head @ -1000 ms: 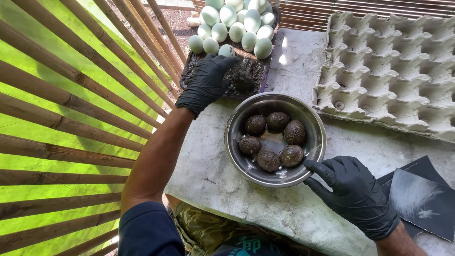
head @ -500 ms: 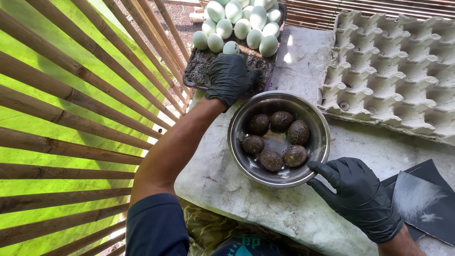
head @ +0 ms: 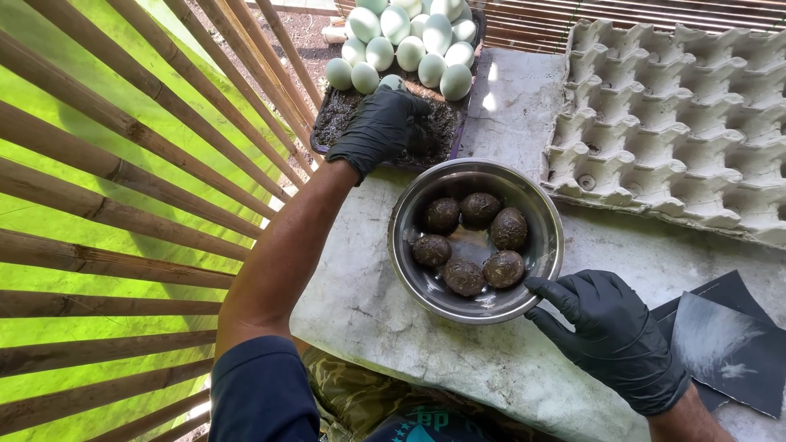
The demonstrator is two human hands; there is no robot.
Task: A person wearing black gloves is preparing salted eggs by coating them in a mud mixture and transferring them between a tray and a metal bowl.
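My left hand (head: 381,127) lay palm-down in the dark mud tray (head: 332,123) at the far left of the desk (head: 368,311), grip curled loosely over the mud; I could not tell whether it pinched anything. Pale green eggs (head: 409,37) were heaped at the tray's far end, one just touching my fingertips. My right hand (head: 610,331) rested on the desk at the near right rim of the steel bowl (head: 409,270), grip spread, fingers touching the rim, holding nothing. Six mud-coated eggs (head: 471,241) sat in a loose ring in the bowl, long axes pointing different ways. Left desk edge ran close to the bamboo slats (head: 123,213), little room there. The empty egg carton (head: 679,123) filled the far right, long axis left-right. Dark sheets (head: 729,344) lay near right. Open desk between bowl and carton.
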